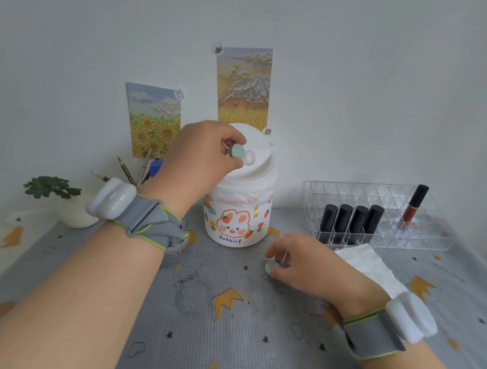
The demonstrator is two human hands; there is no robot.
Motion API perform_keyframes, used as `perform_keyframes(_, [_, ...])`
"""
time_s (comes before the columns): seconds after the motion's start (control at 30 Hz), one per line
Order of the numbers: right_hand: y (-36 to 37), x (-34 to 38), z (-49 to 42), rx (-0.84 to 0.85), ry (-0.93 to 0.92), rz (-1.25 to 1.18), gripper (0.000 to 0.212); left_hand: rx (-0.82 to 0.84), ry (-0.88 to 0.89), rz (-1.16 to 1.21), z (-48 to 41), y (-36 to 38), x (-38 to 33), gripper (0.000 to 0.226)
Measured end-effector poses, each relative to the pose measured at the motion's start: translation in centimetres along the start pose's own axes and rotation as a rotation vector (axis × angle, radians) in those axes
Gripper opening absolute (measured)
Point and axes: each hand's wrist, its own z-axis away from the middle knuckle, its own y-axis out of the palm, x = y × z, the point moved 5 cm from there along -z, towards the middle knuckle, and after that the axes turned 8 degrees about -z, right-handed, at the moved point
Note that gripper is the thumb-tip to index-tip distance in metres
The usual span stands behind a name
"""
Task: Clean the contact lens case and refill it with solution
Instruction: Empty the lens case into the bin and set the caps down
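Left hand [206,157] is pinching the contact lens case [240,153], tipping it over the rabbit bin [238,213]; right hand [303,263] is gripping a pale green cap [272,265] on the table [225,315]; emptying seemingly underway, wiping and refilling outstanding.

A white rabbit-printed plastic bin [237,222] stands mid-table against the wall. Left of it sits a small potted green plant [58,197], pencils [137,172] behind. To the right lies a clear acrylic organiser [380,217] holding black lipstick tubes [351,220], a white tissue [368,263] before it.
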Motion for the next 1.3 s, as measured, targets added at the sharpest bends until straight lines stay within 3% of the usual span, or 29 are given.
perform_keyframes(1.3, [0.0,-0.1,0.2,0.023,-0.006,-0.018,0.027,-0.015,0.241,-0.108,-0.1,-0.2,-2.3,0.035])
